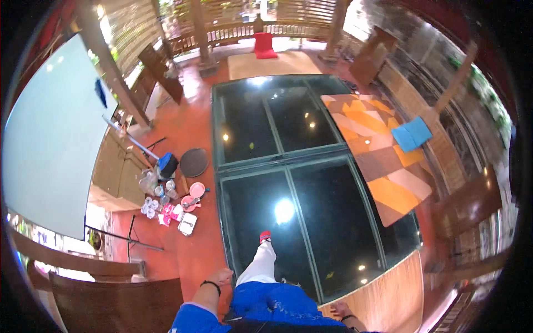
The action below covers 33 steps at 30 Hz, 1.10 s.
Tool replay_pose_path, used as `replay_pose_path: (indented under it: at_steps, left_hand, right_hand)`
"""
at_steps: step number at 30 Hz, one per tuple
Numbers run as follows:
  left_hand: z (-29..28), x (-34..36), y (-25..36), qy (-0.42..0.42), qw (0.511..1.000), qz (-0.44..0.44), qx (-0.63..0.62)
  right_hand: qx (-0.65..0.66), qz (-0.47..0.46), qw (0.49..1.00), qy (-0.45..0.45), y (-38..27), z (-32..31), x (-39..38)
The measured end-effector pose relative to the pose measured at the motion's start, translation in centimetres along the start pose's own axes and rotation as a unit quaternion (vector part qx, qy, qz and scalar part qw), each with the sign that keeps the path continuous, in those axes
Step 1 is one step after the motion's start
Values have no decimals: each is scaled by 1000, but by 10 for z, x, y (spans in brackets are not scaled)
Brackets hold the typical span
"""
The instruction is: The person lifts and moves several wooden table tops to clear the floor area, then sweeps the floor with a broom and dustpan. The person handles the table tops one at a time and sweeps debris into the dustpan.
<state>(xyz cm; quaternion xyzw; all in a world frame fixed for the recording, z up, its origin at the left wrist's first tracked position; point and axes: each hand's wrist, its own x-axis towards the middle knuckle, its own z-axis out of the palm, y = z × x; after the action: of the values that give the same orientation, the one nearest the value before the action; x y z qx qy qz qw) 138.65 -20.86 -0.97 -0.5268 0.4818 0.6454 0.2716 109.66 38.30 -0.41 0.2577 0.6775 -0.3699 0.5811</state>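
My left hand (221,276), with a dark band at the wrist, hangs beside my white trousers (256,263) and blue shirt; its fingers are curled, and I cannot make out whether they hold anything. My right hand (338,309), also banded, hangs at my right side with fingers apart and empty, over a wooden panel (388,288). My foot in red footwear (265,236) is on the dark glass panelling (333,222) in the floor, which has metal frames and reflected lights.
Left: a whiteboard (53,139) on a stand, cardboard (116,172), a dark round tray (194,162), pink dishes (196,190) and several small items on the red floor (189,261). Right: a patterned board (377,161) with a blue pad (411,133). Ahead: a red seat (265,45), wooden posts (330,33).
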Motion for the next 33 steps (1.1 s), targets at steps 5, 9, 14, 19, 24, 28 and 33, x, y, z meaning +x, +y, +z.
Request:
replay_pose_path:
  at_steps: [5, 9, 14, 19, 24, 28, 33]
  left_hand:
    - [-19, 60, 148, 61, 934, 234, 264]
    - [-52, 64, 288, 114, 877, 353, 305]
    - [-53, 31, 408, 169, 917, 344, 115]
    - [-68, 69, 358, 170, 926, 319, 104]
    - [-72, 40, 291, 218, 968, 119, -32]
    - [-10, 6, 227, 246, 922, -7, -299]
    - [13, 23, 228, 203, 924, -93, -310]
  right_hand:
    - [-188, -194, 963, -6, -49, -5, 39]
    - [-107, -159, 980, -53, -154, 13, 26]
    - [-79, -145, 981, -96, -252, -11, 53]
    - [83, 47, 940, -328, -347, -101, 136]
    - [-350, -222, 896, -156, -554, -48, 140]
    - [-254, -226, 940, -26, -731, 73, 82]
    - [-317, -307, 896, -53, -886, 207, 97]
